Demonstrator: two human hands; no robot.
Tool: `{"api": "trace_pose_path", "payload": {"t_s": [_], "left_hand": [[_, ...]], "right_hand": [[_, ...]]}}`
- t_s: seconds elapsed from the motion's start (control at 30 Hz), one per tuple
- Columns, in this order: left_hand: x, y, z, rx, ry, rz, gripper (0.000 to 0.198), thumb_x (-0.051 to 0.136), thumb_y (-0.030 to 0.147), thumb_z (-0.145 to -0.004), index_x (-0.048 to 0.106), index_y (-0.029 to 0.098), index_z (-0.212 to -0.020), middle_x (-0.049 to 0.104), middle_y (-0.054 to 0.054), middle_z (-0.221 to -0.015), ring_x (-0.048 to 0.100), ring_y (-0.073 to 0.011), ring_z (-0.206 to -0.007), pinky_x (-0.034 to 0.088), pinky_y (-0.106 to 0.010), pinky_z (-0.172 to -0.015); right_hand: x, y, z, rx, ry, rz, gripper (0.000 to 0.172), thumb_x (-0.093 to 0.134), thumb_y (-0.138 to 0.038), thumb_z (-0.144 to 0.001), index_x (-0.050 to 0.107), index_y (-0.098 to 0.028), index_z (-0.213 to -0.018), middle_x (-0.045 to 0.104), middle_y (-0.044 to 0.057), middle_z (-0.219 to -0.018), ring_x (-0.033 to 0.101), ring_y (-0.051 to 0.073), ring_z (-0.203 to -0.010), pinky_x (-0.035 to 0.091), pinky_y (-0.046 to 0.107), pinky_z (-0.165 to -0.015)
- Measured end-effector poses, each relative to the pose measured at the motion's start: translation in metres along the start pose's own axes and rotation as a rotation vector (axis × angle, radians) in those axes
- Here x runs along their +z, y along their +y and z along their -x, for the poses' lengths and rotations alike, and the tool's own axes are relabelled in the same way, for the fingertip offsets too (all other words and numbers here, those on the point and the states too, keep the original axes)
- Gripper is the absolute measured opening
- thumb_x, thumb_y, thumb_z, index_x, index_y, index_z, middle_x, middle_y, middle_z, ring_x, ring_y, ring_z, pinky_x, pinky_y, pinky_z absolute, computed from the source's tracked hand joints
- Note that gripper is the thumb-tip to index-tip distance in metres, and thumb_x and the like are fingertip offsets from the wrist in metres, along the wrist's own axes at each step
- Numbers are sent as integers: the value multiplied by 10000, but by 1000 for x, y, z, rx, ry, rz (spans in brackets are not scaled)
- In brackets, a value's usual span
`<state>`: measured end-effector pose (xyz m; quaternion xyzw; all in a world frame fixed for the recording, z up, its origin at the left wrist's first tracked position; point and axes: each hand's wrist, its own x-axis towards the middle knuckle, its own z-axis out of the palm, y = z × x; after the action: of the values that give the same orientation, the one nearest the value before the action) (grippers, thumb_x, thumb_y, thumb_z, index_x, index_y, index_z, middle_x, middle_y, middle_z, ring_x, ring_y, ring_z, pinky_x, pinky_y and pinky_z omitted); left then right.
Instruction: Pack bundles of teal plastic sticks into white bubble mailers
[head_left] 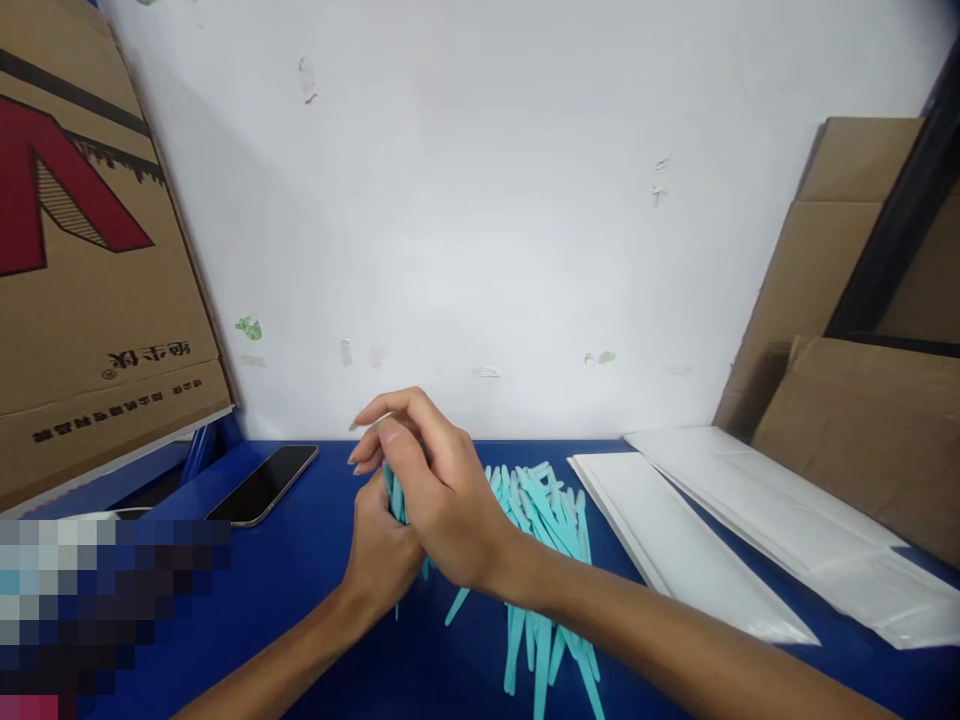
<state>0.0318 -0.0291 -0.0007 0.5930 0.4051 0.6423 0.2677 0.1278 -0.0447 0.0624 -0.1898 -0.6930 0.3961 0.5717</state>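
Observation:
My left hand [379, 560] is closed round a bundle of thin teal plastic sticks [395, 497] held upright over the blue table [300, 580]. My right hand [442, 500] lies across the front of the left one, fingers curled over the top of the same bundle, index finger reaching left. Its grip on the sticks is partly hidden. A loose pile of the same teal sticks [547, 540] lies on the table just right of and below both hands.
A dark phone [264, 484] lies at the left. Two stacks of long white paper sleeves [675, 545] [795, 520] lie at the right. Cardboard boxes stand at the left [82, 250] and right [862, 400]. A white wall rises behind.

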Motion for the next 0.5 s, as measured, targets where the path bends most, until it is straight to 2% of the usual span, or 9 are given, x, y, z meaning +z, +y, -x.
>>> {"api": "trace_pose_path", "payload": {"t_s": [0.07,0.2,0.3,0.4,0.5], "left_hand": [[0,-2,-1,57,-9,-54,141,664,146,-699,605,197,-817,597,21,-727,555,-151,-663,469,-232,-556],[3,-14,-3,125,-14,-107,266,634,140,-727,591,205,-981,604,18,-794,602,-162,-738,495,-225,-601],[6,-19,-3,54,-61,-86,179,626,143,-718,566,208,-874,575,55,-640,576,-137,-585,458,-207,-511],[6,-14,-7,-24,-42,-48,133,639,183,-760,510,213,-760,508,91,-495,487,-100,-409,387,-189,-413],[-1,-3,-20,-11,66,53,137,649,286,-843,541,210,-880,487,109,-455,461,-96,-363,390,-192,-400]], "right_hand": [[-1,6,-1,4,4,7,220,383,-199,-984,567,-247,-1095,641,-5,-889,649,136,-870,510,307,-845],[-6,20,-5,9,4,69,254,366,-152,-966,589,-229,-1059,656,15,-932,640,149,-934,495,325,-881],[-11,25,-8,61,19,78,246,375,-161,-964,605,-229,-1017,663,18,-960,632,157,-974,482,338,-901],[-13,24,-9,99,68,31,191,432,-280,-983,599,-261,-1074,656,14,-1067,610,175,-1044,456,357,-935],[-11,29,-8,168,162,-98,247,425,-406,-990,597,-284,-1120,642,13,-1147,580,186,-1126,412,361,-996]]}}
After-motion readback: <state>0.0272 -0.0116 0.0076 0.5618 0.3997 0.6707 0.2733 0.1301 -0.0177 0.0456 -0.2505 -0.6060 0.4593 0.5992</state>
